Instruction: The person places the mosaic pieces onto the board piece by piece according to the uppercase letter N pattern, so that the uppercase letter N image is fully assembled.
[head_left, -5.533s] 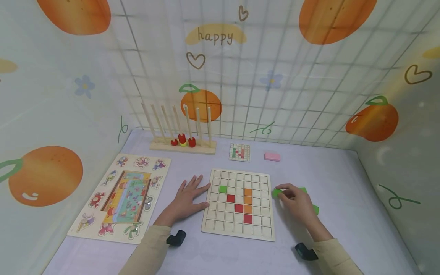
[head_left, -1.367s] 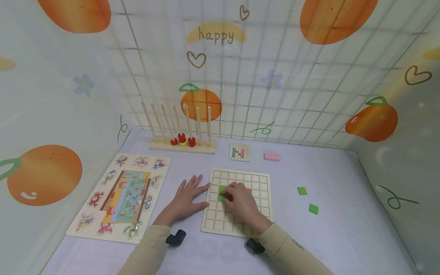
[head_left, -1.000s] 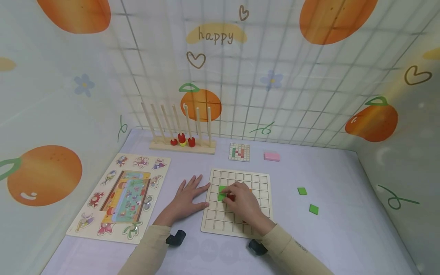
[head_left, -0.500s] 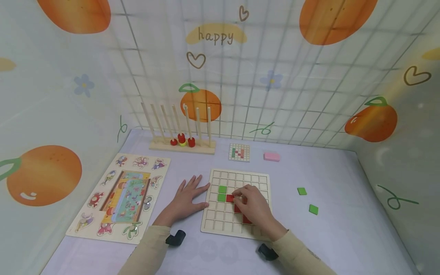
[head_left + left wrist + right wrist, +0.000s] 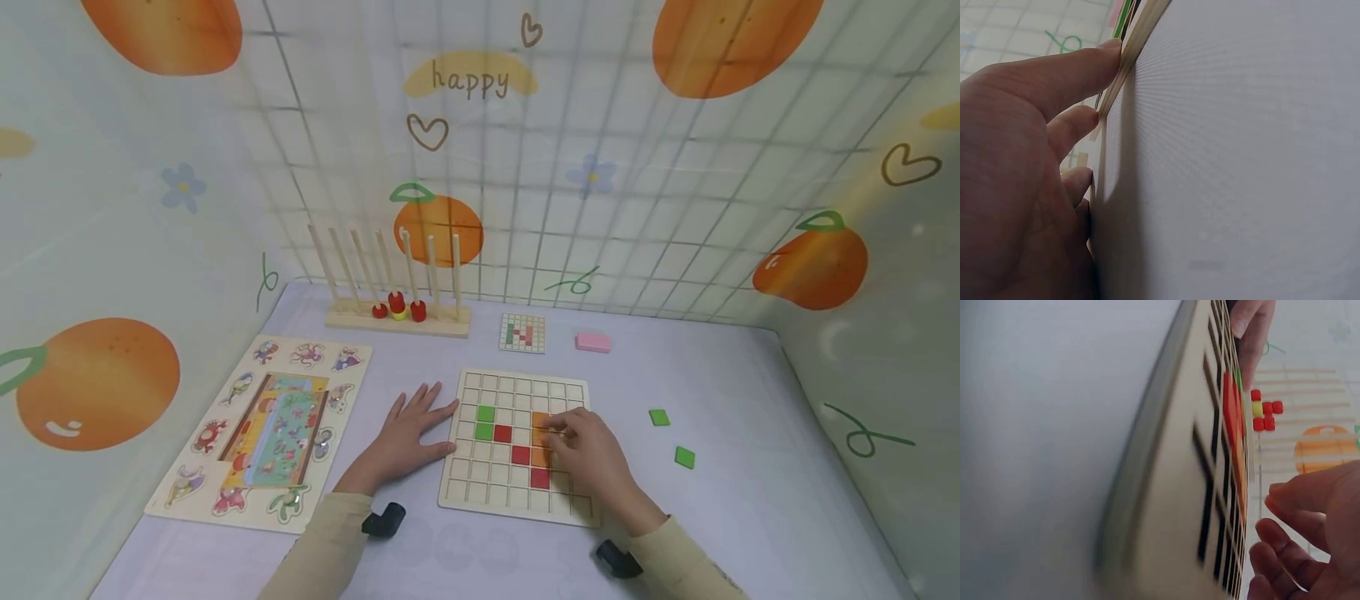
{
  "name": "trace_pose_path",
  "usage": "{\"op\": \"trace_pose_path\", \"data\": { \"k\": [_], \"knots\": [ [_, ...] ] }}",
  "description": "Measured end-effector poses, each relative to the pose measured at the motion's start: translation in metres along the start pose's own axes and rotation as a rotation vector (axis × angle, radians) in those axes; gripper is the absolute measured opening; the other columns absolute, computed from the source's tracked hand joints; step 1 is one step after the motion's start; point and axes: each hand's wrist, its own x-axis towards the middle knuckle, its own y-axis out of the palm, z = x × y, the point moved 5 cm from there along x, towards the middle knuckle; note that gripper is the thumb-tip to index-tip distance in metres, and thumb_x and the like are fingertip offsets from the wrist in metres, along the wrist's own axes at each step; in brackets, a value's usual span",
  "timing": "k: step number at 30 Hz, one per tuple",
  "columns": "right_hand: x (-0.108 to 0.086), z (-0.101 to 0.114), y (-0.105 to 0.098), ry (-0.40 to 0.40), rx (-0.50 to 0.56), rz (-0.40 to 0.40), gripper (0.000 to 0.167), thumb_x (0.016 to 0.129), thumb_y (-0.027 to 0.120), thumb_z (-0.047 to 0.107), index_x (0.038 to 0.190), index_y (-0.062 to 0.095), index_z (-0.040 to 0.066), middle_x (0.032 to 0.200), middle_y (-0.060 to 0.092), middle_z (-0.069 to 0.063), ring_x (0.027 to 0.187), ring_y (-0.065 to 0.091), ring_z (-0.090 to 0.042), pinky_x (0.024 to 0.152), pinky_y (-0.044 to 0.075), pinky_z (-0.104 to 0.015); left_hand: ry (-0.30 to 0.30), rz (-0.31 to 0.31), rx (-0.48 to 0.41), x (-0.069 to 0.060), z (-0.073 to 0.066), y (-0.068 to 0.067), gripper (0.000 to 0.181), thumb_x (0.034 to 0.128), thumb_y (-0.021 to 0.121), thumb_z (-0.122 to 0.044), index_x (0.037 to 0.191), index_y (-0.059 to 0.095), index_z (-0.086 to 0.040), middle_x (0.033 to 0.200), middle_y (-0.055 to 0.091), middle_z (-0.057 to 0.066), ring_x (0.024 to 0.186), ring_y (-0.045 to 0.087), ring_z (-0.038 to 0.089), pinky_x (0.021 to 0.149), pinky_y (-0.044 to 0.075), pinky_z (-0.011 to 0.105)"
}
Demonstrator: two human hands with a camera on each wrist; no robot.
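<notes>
A square wooden grid board [image 5: 480, 493] lies in front of me. Set in its cells are two green tiles [image 5: 485, 422], a diagonal of red tiles [image 5: 521, 455] and a column of orange tiles [image 5: 540, 458], partly hidden by my fingers. My left hand [image 5: 408, 433] rests spread on the table, thumb and index fingertip touching the board's left edge; the left wrist view shows this contact too. Over the board's right side hovers my right hand [image 5: 596, 458]. In the right wrist view its fingers [image 5: 1300, 494] are loosely bent with nothing between them.
Two loose green tiles [image 5: 659, 417] lie right of the board. Behind it are a small pattern card [image 5: 522, 333] and a pink block [image 5: 593, 342]. A peg rack with beads [image 5: 397, 325] stands at the back left, and an animal puzzle board [image 5: 202, 492] lies at left.
My right hand carried a green tile from the right onto the board, under the first green one. It let go and moved back rightward. The left hand stayed in place.
</notes>
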Motion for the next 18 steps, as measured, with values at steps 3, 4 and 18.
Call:
{"op": "trace_pose_path", "data": {
  "k": [3,4,18],
  "knots": [
    [-0.002,-0.011,-0.007,0.040,-0.014,-0.005,0.015,0.093,0.074,0.020,0.107,0.078,0.017,0.102,0.065,0.004,0.091,0.058,-0.016,0.078,0.055,-0.033,0.004,-0.001,-0.002,0.000,-0.001,0.000,0.071,0.0921,0.070,-0.050,0.155,0.045,-0.028,0.170,0.016,0.003,0.157,0.004,0.025,0.126,-0.004,0.051],
    [-0.003,-0.015,-0.010,0.049,-0.022,-0.008,0.015,0.093,0.074,0.021,0.107,0.077,0.016,0.102,0.065,0.003,0.091,0.058,-0.016,0.078,0.055,-0.033,0.006,-0.001,-0.001,0.000,-0.001,0.000,0.071,0.0922,0.070,-0.050,0.155,0.045,-0.028,0.170,0.016,0.004,0.157,0.004,0.025,0.126,-0.004,0.051],
    [-0.006,-0.063,-0.047,0.140,-0.094,-0.087,0.023,0.095,0.068,0.020,0.116,0.074,0.010,0.108,0.067,-0.008,0.094,0.060,-0.024,0.073,0.052,-0.037,-0.002,-0.002,-0.005,-0.001,-0.002,-0.001,0.071,0.0921,0.071,-0.049,0.155,0.046,-0.028,0.170,0.016,0.003,0.157,0.004,0.025,0.126,-0.004,0.051]
  ]
}}
